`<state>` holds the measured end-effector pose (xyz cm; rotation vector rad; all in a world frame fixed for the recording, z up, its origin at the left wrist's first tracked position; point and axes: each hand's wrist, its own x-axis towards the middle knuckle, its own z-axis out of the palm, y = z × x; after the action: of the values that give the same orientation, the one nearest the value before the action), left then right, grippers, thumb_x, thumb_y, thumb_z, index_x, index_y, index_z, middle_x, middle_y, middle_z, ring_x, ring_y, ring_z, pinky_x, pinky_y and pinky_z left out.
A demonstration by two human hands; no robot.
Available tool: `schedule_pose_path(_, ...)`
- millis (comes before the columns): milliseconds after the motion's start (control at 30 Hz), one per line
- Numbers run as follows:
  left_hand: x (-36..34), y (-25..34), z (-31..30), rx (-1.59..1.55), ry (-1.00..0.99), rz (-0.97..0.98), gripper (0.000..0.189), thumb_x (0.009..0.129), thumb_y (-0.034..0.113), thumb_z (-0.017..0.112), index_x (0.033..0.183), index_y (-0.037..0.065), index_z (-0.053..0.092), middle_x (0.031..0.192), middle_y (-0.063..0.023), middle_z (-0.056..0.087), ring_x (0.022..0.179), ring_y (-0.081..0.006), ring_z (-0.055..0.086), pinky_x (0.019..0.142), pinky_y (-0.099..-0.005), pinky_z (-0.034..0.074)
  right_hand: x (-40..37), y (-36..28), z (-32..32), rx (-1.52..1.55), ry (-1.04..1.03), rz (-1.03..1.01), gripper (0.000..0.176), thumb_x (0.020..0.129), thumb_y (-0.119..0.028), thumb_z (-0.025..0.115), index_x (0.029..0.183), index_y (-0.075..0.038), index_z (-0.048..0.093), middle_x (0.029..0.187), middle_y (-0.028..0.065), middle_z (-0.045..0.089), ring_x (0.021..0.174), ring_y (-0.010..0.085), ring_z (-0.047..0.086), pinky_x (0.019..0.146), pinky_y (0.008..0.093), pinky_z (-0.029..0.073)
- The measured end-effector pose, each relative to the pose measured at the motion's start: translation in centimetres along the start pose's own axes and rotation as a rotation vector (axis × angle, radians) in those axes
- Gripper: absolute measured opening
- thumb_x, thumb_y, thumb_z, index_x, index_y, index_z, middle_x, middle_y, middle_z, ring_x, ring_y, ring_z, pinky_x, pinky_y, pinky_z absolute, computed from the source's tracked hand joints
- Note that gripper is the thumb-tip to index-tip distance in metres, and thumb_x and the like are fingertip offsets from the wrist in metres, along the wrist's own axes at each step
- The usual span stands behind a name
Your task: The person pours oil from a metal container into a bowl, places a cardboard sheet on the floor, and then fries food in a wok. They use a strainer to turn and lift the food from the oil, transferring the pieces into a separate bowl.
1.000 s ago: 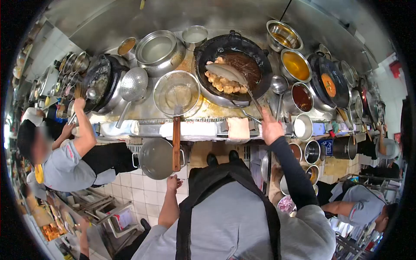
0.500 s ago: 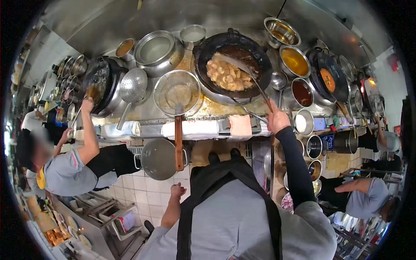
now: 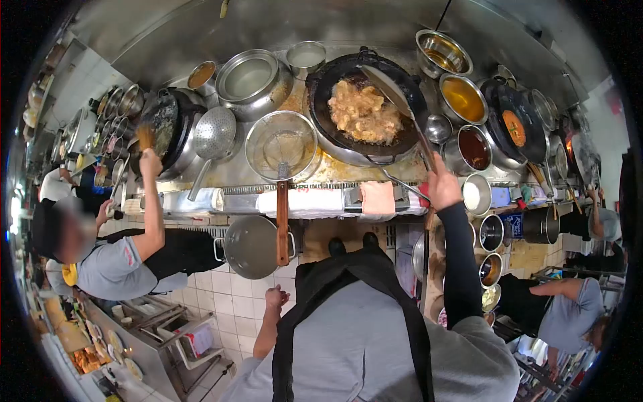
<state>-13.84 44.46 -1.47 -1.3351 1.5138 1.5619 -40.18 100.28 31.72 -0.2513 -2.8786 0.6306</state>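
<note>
The person's right hand (image 3: 443,187) is closed round the long handle of a steel ladle (image 3: 387,86) at the front edge of the range top (image 3: 228,177); the ladle's bowl hangs over the far rim of the black wok (image 3: 321,100), which sits toward the back edge, right of the middle. The left hand (image 3: 276,297) hangs low by the apron with its fingers loosely curled, apparently holding nothing.

Judging by the heap of pale, battered pieces (image 3: 362,110) in the wok, the stirring would go best with the ladle's back sliding along the curved wall; pushing under the pile rather than pressing down should spare the soft coating; a grip far back on the handle keeps the wrist clear of the heat.

The wok is dark, matt and deeply rounded; the food looks lumpy, glossy and golden; the ladle is smooth and bright. A round wire strainer (image 3: 281,144) with a straight wooden handle lies near the front edge at the middle; a folded pinkish cloth (image 3: 378,197) drapes over that edge just beside the right hand.
</note>
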Motion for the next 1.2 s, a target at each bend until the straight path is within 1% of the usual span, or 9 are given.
schedule_pose_path(133, -0.8, 0.0, 0.4, 0.001, 0.044, 0.002, 0.025, 0.098, 0.02, 0.053, 0.108, -0.002, 0.048, 0.088, -0.0162, 0.059, 0.069, -0.0286, 0.066, 0.059, -0.0373, 0.058, -1.2, 2.0, -0.4, 0.061, -0.026, -0.039, 0.05, 0.088, -0.012, 0.053, 0.136, 0.0, 0.046, 0.084, 0.0304, 0.064, 0.079, 0.0478, 0.062, 0.072, 0.0542, 0.049)
schedule_pose_path(333, 2.9, -1.3, -0.5, 0.424, -0.092, 0.254, 0.029, 0.098, 0.021, 0.052, 0.112, -0.004, 0.046, 0.09, -0.0177, 0.059, 0.071, -0.0295, 0.066, 0.059, -0.0381, 0.058, 1.8, 3.6, 3.7, -0.006, 0.007, 0.053, 0.049, 0.089, -0.014, 0.053, 0.136, -0.002, 0.046, 0.081, 0.0324, 0.062, 0.078, 0.0492, 0.061, 0.07, 0.0549, 0.048)
schedule_pose_path(400, 2.4, 0.3, 0.5, -0.018, -0.02, -0.011, 0.033, 0.097, 0.022, 0.052, 0.116, -0.005, 0.045, 0.093, -0.0181, 0.059, 0.073, -0.0294, 0.067, 0.059, -0.0384, 0.057, 2.1, 2.3, 3.3, 0.04, 0.041, 0.027, 0.05, 0.09, -0.015, 0.054, 0.137, -0.003, 0.045, 0.082, 0.0322, 0.063, 0.078, 0.0495, 0.061, 0.071, 0.0547, 0.048)
schedule_pose_path(767, 0.5, 4.4, 2.6, -0.022, 0.034, 0.159, 0.036, 0.098, 0.023, 0.052, 0.12, -0.005, 0.045, 0.097, -0.0186, 0.058, 0.075, -0.0292, 0.067, 0.059, -0.0362, 0.056, 2.5, -0.4, 6.9, 0.188, -0.033, -0.073, 0.05, 0.089, -0.015, 0.054, 0.136, -0.001, 0.045, 0.093, 0.0326, 0.063, 0.084, 0.0489, 0.061, 0.074, 0.0548, 0.048)
schedule_pose_path(900, 0.1, 2.1, 2.7, -0.028, 0.032, 0.032, 0.034, 0.097, 0.023, 0.053, 0.117, -0.005, 0.046, 0.098, -0.0196, 0.059, 0.072, -0.0298, 0.067, 0.056, -0.0369, 0.056, 1.1, 1.1, 8.5, 0.129, -0.093, -0.06, 0.051, 0.09, -0.015, 0.051, 0.138, -0.002, 0.043, 0.09, 0.0323, 0.063, 0.082, 0.0484, 0.062, 0.074, 0.0547, 0.048)
schedule_pose_path(1033, 0.9, -0.5, 1.9, -0.005, 0.033, -0.022, 0.033, 0.096, 0.021, 0.055, 0.113, -0.005, 0.048, 0.096, -0.0199, 0.059, 0.067, -0.03, 0.067, 0.053, -0.0377, 0.057, 2.5, 2.4, 3.5, 0.054, -0.174, 0.073, 0.051, 0.091, -0.014, 0.05, 0.139, -0.002, 0.043, 0.11, 0.0294, 0.063, 0.097, 0.0453, 0.063, 0.084, 0.048, 0.05)
schedule_pose_path(1100, 0.1, -1.0, 2.2, -0.073, 0.07, -0.053, 0.033, 0.095, 0.021, 0.055, 0.112, -0.006, 0.048, 0.093, -0.0197, 0.06, 0.065, -0.0293, 0.067, 0.052, -0.0371, 0.057, 2.5, 5.9, 4.0, 0.1, 0.143, -0.165, 0.045, 0.091, -0.014, 0.051, 0.135, -0.003, 0.049, 0.113, 0.0273, 0.064, 0.101, 0.0432, 0.063, 0.086, 0.0459, 0.051)
schedule_pose_path(1167, -0.3, -1.2, 2.1, -0.034, 0.077, -0.025, 0.033, 0.095, 0.021, 0.056, 0.11, -0.007, 0.049, 0.088, -0.0186, 0.06, 0.063, -0.0282, 0.066, 0.052, -0.0364, 0.058, 3.1, 8.3, 4.0, 0.092, 0.196, -0.031, 0.042, 0.092, -0.013, 0.052, 0.132, -0.003, 0.052, 0.114, 0.0268, 0.063, 0.104, 0.0432, 0.062, 0.087, 0.0454, 0.05)
schedule_pose_path(1200, -0.7, -1.0, 2.2, -0.037, 0.088, -0.012, 0.033, 0.095, 0.022, 0.056, 0.109, -0.007, 0.049, 0.087, -0.0184, 0.06, 0.062, -0.028, 0.066, 0.052, -0.0366, 0.058, 3.5, 9.8, 4.5, 0.057, 0.232, -0.063, 0.042, 0.091, -0.015, 0.056, 0.131, -0.002, 0.052, 0.102, 0.0229, 0.068, 0.087, 0.0371, 0.068, 0.076, 0.0423, 0.053)
